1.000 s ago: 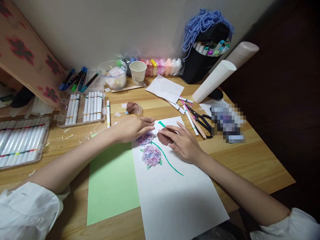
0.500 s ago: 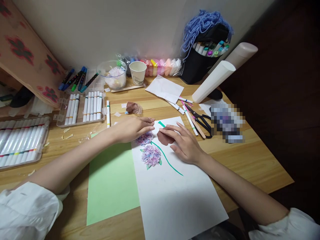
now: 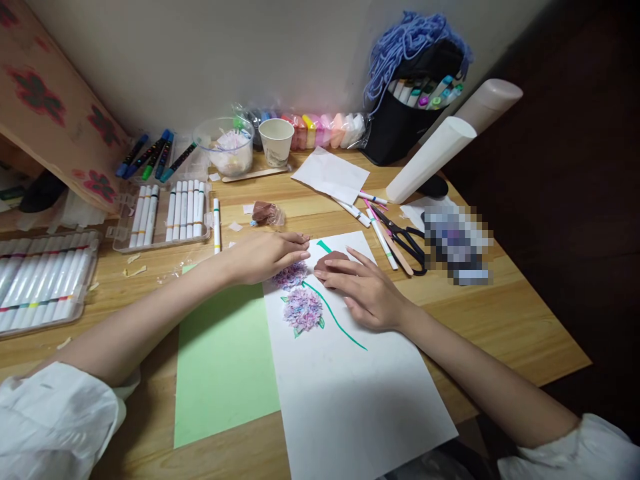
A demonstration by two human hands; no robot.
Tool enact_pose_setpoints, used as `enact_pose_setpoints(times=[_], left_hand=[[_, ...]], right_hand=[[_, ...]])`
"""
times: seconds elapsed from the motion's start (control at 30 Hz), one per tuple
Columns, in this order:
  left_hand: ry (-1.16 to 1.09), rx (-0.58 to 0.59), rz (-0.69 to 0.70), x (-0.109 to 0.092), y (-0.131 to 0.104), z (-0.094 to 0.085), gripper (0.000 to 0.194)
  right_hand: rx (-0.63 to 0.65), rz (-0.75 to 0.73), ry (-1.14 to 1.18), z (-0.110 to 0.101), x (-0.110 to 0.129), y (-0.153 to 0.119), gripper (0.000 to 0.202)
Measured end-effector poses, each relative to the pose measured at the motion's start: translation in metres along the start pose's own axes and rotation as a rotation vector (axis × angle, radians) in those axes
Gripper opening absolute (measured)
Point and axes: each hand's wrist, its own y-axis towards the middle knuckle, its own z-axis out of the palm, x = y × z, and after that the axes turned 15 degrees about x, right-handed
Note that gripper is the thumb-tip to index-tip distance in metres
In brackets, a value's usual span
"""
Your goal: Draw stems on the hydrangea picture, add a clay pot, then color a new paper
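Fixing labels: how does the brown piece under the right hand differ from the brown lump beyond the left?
The brown piece looks flat, the brown lump chunky. The piece lies on the white sheet under the right hand; the lump sits untouched on the table, partly in clear wrap. Both are brown.

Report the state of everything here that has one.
Left hand: palm down, partly covering the upper flower
Right hand: fingers extended over the brown clay piece
Brown clay piece: flattened, partly covered
White paper: lying flat
Green sheet: lying flat
Scissors: lying down
Paper cup: upright, uncovered
Plastic bowl: uncovered, holding scraps
Smaller marker case: open, partly filled
Black pen holder: open, holding markers
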Motion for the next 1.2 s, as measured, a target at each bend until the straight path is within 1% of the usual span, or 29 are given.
enact_pose_setpoints(times=[0.17, 0.3, 0.37, 0.47, 0.63, 0.83, 0.93, 1.1, 1.2], left_hand=[[-0.009, 0.007, 0.001, -0.001, 0.0, 0.001, 0.047], [-0.01, 0.008, 0.002, -0.001, 0.0, 0.001, 0.047], [-0.009, 0.006, 0.005, -0.001, 0.0, 0.001, 0.047], [-0.014, 0.01, 0.001, -0.001, -0.001, 0.001, 0.047], [-0.009, 0.019, -0.011, -0.002, -0.001, 0.0, 0.048], [0.004, 0.036, -0.017, -0.002, -0.001, 0.001, 0.048], [0.013, 0.041, -0.02, -0.003, -0.001, 0.002, 0.049], [0.027, 0.047, -0.04, -0.004, -0.001, 0.002, 0.049], [0.029, 0.051, -0.049, -0.004, -0.001, 0.002, 0.05]], right_hand=[[-0.069, -0.05, -0.009, 0.0, 0.0, 0.001, 0.039], [-0.081, -0.072, -0.058, 0.001, 0.0, -0.002, 0.041], [-0.109, -0.087, -0.052, 0.001, 0.001, -0.003, 0.041], [-0.157, -0.093, -0.032, 0.001, 0.001, -0.004, 0.037], [-0.184, -0.098, -0.041, 0.002, 0.001, -0.006, 0.036], [-0.293, -0.12, -0.115, 0.002, -0.001, -0.01, 0.029], [-0.3, -0.13, -0.13, 0.001, -0.001, -0.013, 0.03], [-0.308, -0.085, -0.176, 0.001, -0.002, -0.016, 0.025], [-0.329, -0.118, -0.209, 0.001, -0.001, -0.016, 0.029]])
